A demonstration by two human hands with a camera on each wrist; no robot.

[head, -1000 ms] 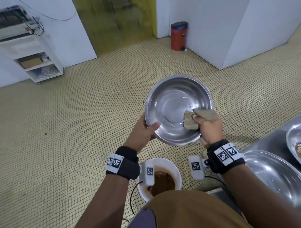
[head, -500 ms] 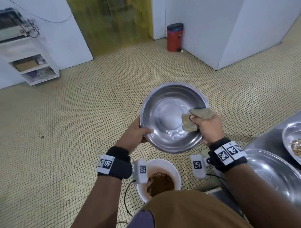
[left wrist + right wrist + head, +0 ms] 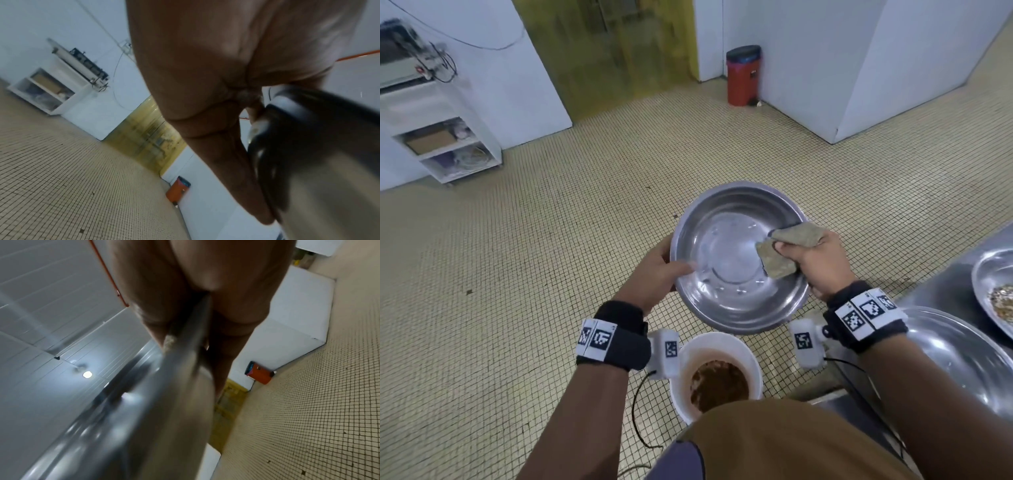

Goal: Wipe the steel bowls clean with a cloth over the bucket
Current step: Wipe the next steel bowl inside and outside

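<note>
The left hand (image 3: pixel 654 277) grips the near-left rim of the steel bowl (image 3: pixel 726 260), thumb lying inside the rim and the other fingers hidden behind the wall. The right hand (image 3: pixel 820 265) is closed around a tan cloth (image 3: pixel 791 245), which is folded over the bowl's right rim so that one part lies against the inner wall and the other drapes outside under the knuckles. In the right wrist view the cloth (image 3: pixel 169 341) shows only as a small tuft between the fingers and the blurred metal edge of the bowl (image 3: pixel 156 402). In the left wrist view the left hand (image 3: pixel 205 84) fills the upper part of the picture, with the bowl (image 3: pixel 308 138) pressed against it.

The bowl is held in the air, tilted toward the person, its inside shiny with a few droplets. Just below its near edge a white bucket (image 3: pixel 751 359) stands on the tiled floor (image 3: pixel 517 274), with brown scraps in it. To the right of the bowl, a steel surface (image 3: pixel 941 287) carries a large empty steel bowl (image 3: pixel 962 359) and, beyond that one, another bowl (image 3: pixel 993 284) with crumbs of food in it. Far beyond the held bowl a red bin (image 3: pixel 743 75) stands against the white wall, and far to the bowl's left is a white shelf (image 3: pixel 448 147).
</note>
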